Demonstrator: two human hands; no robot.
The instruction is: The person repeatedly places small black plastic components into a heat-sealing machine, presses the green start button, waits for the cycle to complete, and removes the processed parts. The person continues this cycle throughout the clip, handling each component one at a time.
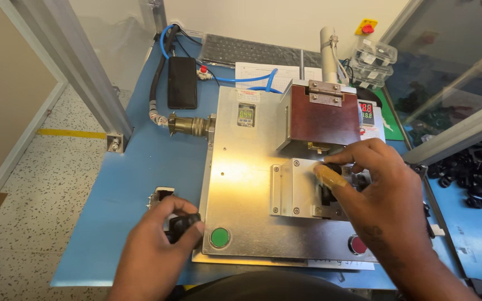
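Observation:
My left hand [160, 237] is closed around a small black plastic part [182, 226] at the front left corner of a metal test fixture plate [241, 189]. Further right, my right hand [372, 184] pinches another black part [330, 170] with thumb and fingers and sets it into the fixture's nest block [294, 189]. Behind the nest stands a brown hinged cover [322, 117]. On the plate's front edge sit a green round button [219, 237] and a red button [356, 244], the latter partly hidden by my right wrist.
The fixture rests on a blue table [140, 178]. A black phone [182, 82], a brass connector with cable [188, 124], a keyboard [252, 51] and papers lie behind. A small digital display [246, 115] sits on the plate. Several black parts [475, 173] fill a bin at right.

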